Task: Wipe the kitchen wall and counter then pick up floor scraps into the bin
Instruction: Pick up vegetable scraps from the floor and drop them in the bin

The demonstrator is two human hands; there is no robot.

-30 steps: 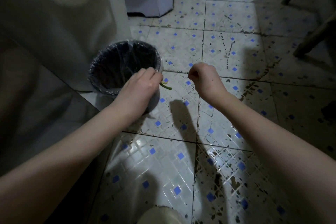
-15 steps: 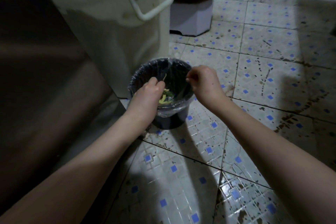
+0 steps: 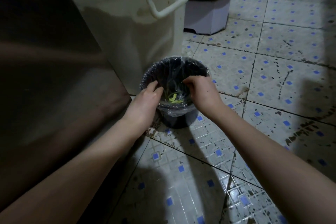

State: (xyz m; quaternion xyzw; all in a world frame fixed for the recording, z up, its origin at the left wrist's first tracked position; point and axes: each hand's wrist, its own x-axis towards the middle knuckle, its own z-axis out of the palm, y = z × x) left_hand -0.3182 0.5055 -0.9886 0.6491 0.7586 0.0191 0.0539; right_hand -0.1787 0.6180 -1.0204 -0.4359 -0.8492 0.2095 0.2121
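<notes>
Bin (image 3: 181, 120) scraps (image 3: 172, 99) dim | left hand (image 3: 145, 100), right hand (image 3: 203, 92) fingers curled inside, grip unclear

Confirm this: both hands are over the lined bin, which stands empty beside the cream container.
Wrong: the bin is not empty. The head view shows yellow-green scraps in its bottom. The left hand and right hand are over it, beside the cream container.

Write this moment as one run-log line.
phase: floor scraps to bin | left hand: over bin rim, fingers loose | right hand: over bin, fingers curled, grip unclear | scraps: yellow-green, inside lined bin
</notes>
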